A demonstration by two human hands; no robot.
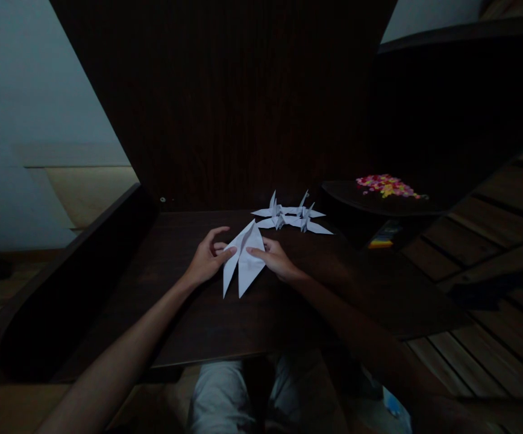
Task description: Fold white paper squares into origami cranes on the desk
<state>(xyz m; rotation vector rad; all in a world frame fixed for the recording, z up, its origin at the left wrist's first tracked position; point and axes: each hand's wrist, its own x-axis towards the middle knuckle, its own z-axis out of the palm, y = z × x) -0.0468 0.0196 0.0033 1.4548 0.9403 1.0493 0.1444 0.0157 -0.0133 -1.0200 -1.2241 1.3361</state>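
Observation:
Between my two hands is a folded sheet of white paper (pixel 253 265), pointed at the top and split into two long points below. My left hand (pixel 208 256) pinches its left flap, thumb on top and index finger raised off the paper. On the right side, my right hand (pixel 276 258) grips the other flap with the thumb across the front; its other fingers are mostly hidden behind the paper. Just beyond the paper, several white origami cranes (pixel 304 223) stand close together with their wings spread.
Dark wooden desk (pixel 198 325) with a raised side panel (pixel 62 289) at left and a tall back board (pixel 243 108). A small corner shelf (pixel 343 196) at right bears a heap of pink, red and yellow bits (pixel 388 185). Yellow-edged items (pixel 380 243) lie beneath it.

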